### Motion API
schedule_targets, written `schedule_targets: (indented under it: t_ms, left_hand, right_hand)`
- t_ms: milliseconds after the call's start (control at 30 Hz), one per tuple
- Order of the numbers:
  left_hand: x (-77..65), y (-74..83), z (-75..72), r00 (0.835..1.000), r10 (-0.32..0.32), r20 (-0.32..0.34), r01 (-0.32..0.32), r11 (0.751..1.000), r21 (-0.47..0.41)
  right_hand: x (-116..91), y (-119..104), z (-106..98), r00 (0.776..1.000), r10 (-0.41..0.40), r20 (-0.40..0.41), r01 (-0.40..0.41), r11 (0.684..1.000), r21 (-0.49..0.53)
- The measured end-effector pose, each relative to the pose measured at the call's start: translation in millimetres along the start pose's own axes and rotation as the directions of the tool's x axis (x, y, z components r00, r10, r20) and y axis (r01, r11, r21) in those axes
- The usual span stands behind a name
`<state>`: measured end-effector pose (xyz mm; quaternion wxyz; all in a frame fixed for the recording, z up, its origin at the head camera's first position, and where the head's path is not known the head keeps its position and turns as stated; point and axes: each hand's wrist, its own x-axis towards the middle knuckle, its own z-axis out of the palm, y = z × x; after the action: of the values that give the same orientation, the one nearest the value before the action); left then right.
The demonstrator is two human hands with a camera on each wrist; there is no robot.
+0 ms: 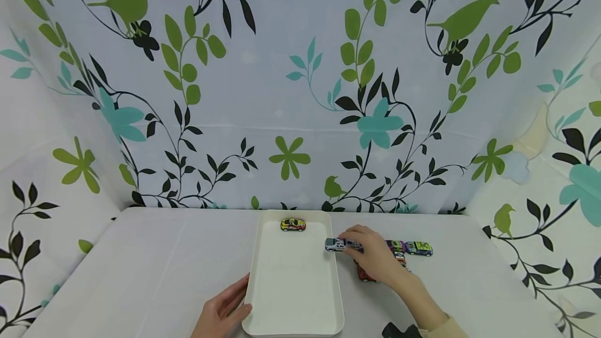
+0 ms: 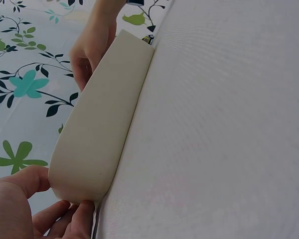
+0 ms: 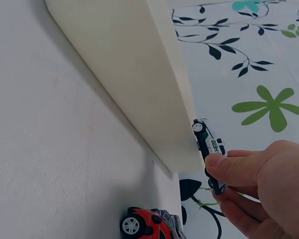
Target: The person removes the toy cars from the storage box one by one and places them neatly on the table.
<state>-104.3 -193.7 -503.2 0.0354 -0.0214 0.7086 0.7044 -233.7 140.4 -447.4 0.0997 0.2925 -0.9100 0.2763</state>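
My right hand (image 1: 373,257) pinches a white-and-black toy car (image 3: 214,147) between thumb and fingers. In the head view that car overlaps the right rim of a shallow cream tray (image 1: 293,286), near its far end. My left hand (image 1: 224,306) grips the tray's near left side, thumb at the rim and fingers against the outer wall in the left wrist view. Inside the tray, by the far edge, sits a yellow-and-red toy car (image 1: 293,225).
Several toy cars stand right of the tray, partly behind my right hand: a yellow-green one (image 1: 419,248), a purple one (image 1: 396,245) and a red one (image 3: 149,224). A black object (image 1: 400,330) lies near the right forearm. Patterned cloth (image 1: 263,93) hangs behind the white table (image 1: 183,254).
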Motion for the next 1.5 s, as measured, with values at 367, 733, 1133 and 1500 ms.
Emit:
schedule_targets:
  t_ms: [367,733,1133,1500]
  left_hand:
    - [0.5,1.3,1.5,1.0,-0.002,-0.004,0.002,1.0,0.002]
    - [0.9,3.9,2.2,1.0,0.005,-0.011,-0.005,1.0,0.009]
    - [0.8,3.2,1.8,1.0,0.003,-0.008,-0.003,1.0,0.014]
    - [1.2,4.0,1.7,1.0,0.001,0.001,-0.001,1.0,0.015]
  right_hand:
    - [-13,14,-10,0.998,0.017,-0.064,-0.017,1.0,0.0]
    - [-29,33,-20,0.995,0.061,-0.081,-0.062,0.998,-0.019]
    - [-45,50,-29,0.99,0.086,-0.116,-0.089,0.996,-0.018]
    - [-62,66,-38,0.98,0.08,-0.183,-0.093,0.993,-0.066]
